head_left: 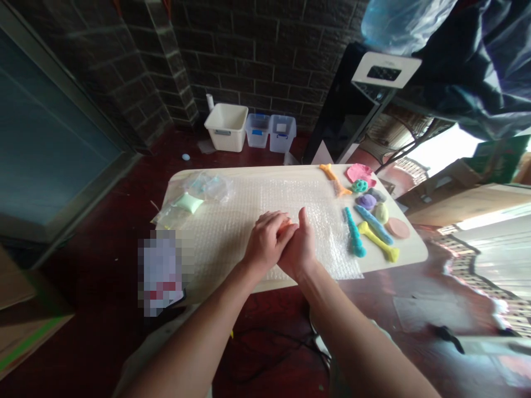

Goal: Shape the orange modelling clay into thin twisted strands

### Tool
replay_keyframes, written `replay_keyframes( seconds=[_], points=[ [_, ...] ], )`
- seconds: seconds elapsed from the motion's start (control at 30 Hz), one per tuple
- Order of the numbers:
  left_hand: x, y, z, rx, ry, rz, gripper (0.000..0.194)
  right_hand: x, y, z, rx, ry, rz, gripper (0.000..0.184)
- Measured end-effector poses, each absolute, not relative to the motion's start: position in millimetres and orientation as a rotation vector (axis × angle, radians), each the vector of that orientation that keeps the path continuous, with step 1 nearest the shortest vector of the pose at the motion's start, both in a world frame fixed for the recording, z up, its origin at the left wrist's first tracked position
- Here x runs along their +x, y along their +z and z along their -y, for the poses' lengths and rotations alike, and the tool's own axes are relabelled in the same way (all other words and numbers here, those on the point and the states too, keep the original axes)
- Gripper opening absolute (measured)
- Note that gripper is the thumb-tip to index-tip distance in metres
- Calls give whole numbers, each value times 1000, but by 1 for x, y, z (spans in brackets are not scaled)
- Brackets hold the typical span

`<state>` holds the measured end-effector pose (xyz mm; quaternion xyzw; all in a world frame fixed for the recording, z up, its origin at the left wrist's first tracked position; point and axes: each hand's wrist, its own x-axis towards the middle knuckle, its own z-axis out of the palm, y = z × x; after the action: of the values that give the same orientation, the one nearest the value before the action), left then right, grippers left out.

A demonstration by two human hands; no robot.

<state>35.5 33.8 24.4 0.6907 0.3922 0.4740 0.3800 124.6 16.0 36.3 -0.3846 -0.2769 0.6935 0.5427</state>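
Observation:
My left hand (pixel 265 240) and my right hand (pixel 299 249) are pressed together over the middle of a small pale table (pixel 415 251). Between the palms shows a bit of orange clay (pixel 286 225). Both hands are closed on it, just above a sheet of bubble wrap (pixel 290 199) that covers the table top. To the right of my hands lie clay tools and pieces: a teal tool (pixel 354 233), a blue tool (pixel 373 224), a yellow tool (pixel 379 242) and an orange tool (pixel 334 179).
Pink, purple, teal and green clay lumps (pixel 365 188) lie at the table's far right. Plastic bags with pale green clay (pixel 188 203) sit at the left. A white bin (pixel 227 127) and two clear boxes (pixel 271 132) stand against the brick wall.

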Motion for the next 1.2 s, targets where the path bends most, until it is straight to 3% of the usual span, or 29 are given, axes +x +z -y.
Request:
replay_keyframes(
  seconds=[0.1, 0.3, 0.43, 0.63, 0.83, 0.93, 1.07, 1.2],
  points=[
    [35, 28, -32, 1631, 1316, -1123, 17, 125, 45, -12, -902, 1681, 683, 90],
    [23, 36, -54, 902, 1593, -1226, 58, 113, 45, -18, -822, 1772, 574, 83],
    [19, 42, -66, 397, 1450, -1083, 62, 111, 32, -26, -978, 1506, 512, 65],
    [43, 45, -46, 503, 1103, -930, 65, 127, 35, -32, -1031, 1250, 645, 43],
    [50, 38, -38, 564, 780, -829, 74, 137, 43, -29, -1164, 1373, 854, 50],
    [52, 36, -36, 517, 825, -955, 73, 130, 47, -26, -1178, 1271, 1003, 38],
    [57, 33, -32, 501, 968, -1052, 64, 121, 52, -23, -1165, 1107, 1113, 33],
    [54, 33, -33, 598, 911, -979, 68, 123, 50, -24, -1173, 1078, 1099, 28]
  ],
)
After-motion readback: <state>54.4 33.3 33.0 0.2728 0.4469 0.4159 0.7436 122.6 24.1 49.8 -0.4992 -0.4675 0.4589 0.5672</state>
